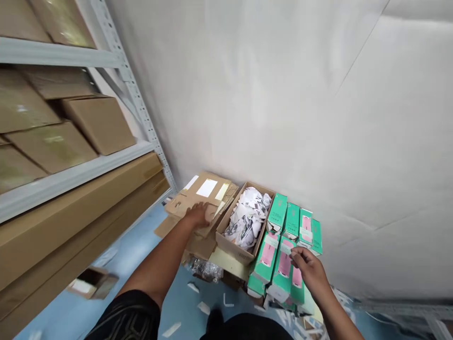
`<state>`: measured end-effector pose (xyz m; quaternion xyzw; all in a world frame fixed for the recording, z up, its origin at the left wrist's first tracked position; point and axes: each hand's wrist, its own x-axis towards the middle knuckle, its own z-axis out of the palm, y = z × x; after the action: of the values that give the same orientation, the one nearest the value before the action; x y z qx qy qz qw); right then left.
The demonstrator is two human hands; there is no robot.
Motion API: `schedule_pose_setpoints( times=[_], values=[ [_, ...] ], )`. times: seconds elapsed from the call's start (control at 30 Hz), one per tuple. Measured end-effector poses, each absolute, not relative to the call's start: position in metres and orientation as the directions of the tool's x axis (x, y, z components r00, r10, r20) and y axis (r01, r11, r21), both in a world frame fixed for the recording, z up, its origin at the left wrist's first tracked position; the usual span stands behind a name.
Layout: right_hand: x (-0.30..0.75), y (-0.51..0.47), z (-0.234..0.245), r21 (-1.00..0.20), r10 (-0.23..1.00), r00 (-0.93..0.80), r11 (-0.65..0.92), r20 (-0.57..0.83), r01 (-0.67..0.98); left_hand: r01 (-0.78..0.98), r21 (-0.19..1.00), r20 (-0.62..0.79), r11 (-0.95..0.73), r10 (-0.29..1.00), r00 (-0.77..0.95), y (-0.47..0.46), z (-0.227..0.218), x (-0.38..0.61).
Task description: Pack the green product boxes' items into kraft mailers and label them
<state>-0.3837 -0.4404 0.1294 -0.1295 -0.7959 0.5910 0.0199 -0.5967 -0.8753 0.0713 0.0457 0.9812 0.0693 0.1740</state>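
My left hand (pixel 198 216) lies on a stack of flattened cardboard (pixel 193 196), its fingers stretched out over the top sheet. White labels (pixel 206 188) are stuck on that sheet. At the right, my right hand (pixel 308 265) is closed in a pinch just over the green and pink boxes (pixel 284 262); whatever may be between its fingertips cannot be made out. Several of these boxes stand close together, some stacked. Between the two hands sits an open cardboard box (pixel 235 252) filled with crumpled white paper (pixel 249 217).
Metal shelving (pixel 134 94) loaded with brown cartons (pixel 99 123) rises at the left. A pale wall (pixel 269 94) stands behind the boxes. On the blue floor (pixel 141 255) lie paper scraps (pixel 204 308), a small open carton (pixel 92 283) and a clear plastic bundle (pixel 205 269).
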Motion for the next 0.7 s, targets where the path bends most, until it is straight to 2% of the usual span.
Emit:
schedule_pose_setpoints(
  times=[0.07,0.13,0.23,0.33,0.43,0.57,0.7],
  values=[
    [-0.381,-0.444,0.137,-0.937,0.273,-0.954,0.285,-0.121,0.200,0.141,0.113,-0.350,0.984,0.172,-0.921,-0.884,0.058,-0.602],
    [-0.377,-0.444,0.143,-0.927,0.329,-0.934,0.290,-0.136,0.238,0.210,0.092,-0.307,0.973,0.228,-0.924,-0.890,0.049,-0.602],
    [-0.374,-0.445,0.151,-0.915,0.391,-0.908,0.292,-0.152,0.279,0.320,0.118,-0.266,0.940,0.341,-0.902,-0.900,0.043,-0.599],
    [-0.376,-0.450,0.159,-0.916,0.397,-0.907,0.296,-0.138,0.269,0.419,0.167,-0.276,0.893,0.450,-0.849,-0.910,0.041,-0.597],
    [-0.380,-0.457,0.168,-0.925,0.403,-0.907,0.286,-0.119,0.249,0.503,0.160,-0.264,0.849,0.528,-0.807,-0.922,0.037,-0.594],
    [-0.380,-0.457,0.173,-0.931,0.415,-0.904,0.280,-0.102,0.234,0.577,0.098,-0.225,0.811,0.583,-0.781,-0.934,0.036,-0.589],
    [-0.375,-0.451,0.172,-0.926,0.426,-0.900,0.295,-0.093,0.235,0.576,0.121,-0.176,0.808,0.588,-0.789,-0.939,0.052,-0.581]
  ],
)
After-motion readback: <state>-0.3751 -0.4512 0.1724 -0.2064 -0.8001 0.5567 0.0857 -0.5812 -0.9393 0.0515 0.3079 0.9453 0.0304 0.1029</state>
